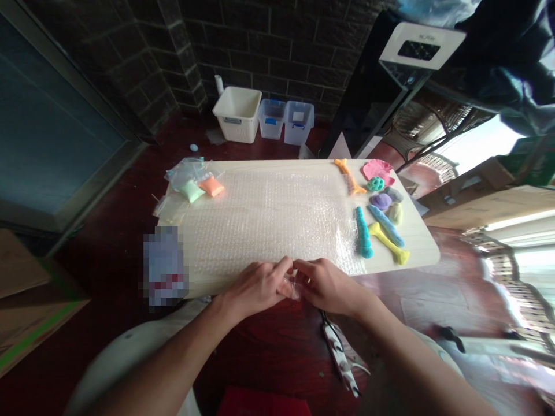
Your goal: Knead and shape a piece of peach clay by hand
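My left hand (261, 282) and my right hand (326, 284) meet at the near edge of the table, fingers bent and thumbs close together. Between them is a small clear plastic bag (295, 290), pinched from both sides; its contents are mostly hidden by my fingers. Just beyond my hands, a sheet of bubble wrap (277, 219) covers the middle of the table. Right of it lie modelling clay shapes: a teal ridged roll (363, 232), a yellow bone shape (389, 244), a blue roll (387, 225) and an orange bone shape (349, 176).
Clear bags with green clay (191, 191) and orange clay (212, 186) lie at the table's far left. A pink clay piece (378, 171) and purple lump (381, 201) sit far right. Bins (237, 115) stand beyond; a power strip (340, 358) is below.
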`<move>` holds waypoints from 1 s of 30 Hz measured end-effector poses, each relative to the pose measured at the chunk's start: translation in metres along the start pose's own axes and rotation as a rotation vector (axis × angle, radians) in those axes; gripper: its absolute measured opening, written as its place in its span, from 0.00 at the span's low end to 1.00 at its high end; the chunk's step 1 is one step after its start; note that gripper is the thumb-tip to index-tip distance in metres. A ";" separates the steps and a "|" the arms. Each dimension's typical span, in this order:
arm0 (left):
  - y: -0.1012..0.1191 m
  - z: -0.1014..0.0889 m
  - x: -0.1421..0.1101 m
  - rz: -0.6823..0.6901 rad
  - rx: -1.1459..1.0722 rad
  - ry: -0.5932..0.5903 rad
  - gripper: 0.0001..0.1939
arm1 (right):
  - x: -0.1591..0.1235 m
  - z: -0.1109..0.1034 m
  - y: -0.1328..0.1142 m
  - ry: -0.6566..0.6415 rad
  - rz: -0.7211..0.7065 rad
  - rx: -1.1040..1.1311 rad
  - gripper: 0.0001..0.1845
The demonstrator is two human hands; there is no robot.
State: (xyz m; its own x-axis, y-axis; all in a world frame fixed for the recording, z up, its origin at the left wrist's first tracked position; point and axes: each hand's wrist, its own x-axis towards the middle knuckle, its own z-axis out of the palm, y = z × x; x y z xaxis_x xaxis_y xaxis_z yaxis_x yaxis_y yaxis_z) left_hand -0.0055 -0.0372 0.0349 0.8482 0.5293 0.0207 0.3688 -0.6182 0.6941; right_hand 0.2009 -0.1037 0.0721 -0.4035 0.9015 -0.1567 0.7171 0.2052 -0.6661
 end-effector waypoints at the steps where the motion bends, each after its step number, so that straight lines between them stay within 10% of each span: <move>1: 0.001 -0.001 0.000 -0.015 -0.020 0.003 0.16 | -0.001 0.001 0.001 -0.003 0.003 -0.029 0.05; 13: -0.002 0.009 0.002 0.088 0.210 0.042 0.32 | 0.001 0.007 0.007 0.098 -0.040 -0.243 0.12; 30: -0.006 -0.005 0.006 0.058 -0.049 0.245 0.06 | -0.004 -0.013 -0.004 0.247 0.034 0.246 0.14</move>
State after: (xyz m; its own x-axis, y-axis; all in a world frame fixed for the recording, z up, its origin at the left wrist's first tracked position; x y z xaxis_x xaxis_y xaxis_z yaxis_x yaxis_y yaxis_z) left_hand -0.0047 -0.0272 0.0343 0.7479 0.6222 0.2314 0.2980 -0.6262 0.7204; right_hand 0.2071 -0.1034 0.0854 -0.2100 0.9775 -0.0209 0.5576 0.1022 -0.8238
